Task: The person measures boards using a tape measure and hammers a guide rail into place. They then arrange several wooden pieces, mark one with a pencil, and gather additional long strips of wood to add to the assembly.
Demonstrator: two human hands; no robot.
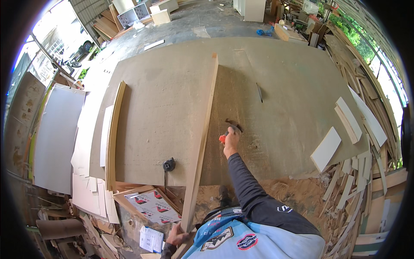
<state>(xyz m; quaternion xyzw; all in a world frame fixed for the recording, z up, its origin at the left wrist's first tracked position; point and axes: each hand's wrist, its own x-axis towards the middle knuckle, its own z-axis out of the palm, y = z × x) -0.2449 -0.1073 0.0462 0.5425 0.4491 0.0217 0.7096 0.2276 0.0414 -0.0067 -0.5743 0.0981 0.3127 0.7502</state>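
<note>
**Bench headcount, for anyone who likes numbers**

So I counted up. Two hands, both mine: one left hand [175, 235], one right hand [231, 140]. One hammer [235, 125], one long wooden bar [201, 153], one tape measure [169, 164], one thin dark marking tool [259, 93], all of one each. One big tabletop [155, 108]. On its left side, one white strip [105, 138] plus one yellowish plank stack [114, 142], layers too tight to count. Right side: three white-topped pieces [326, 149], and the middle one might be a doubled-up pair. One printed panel [153, 206] below. Offcuts [345, 194]? Dozens, lost count lol. Outside: one motorbike [72, 64].
</note>
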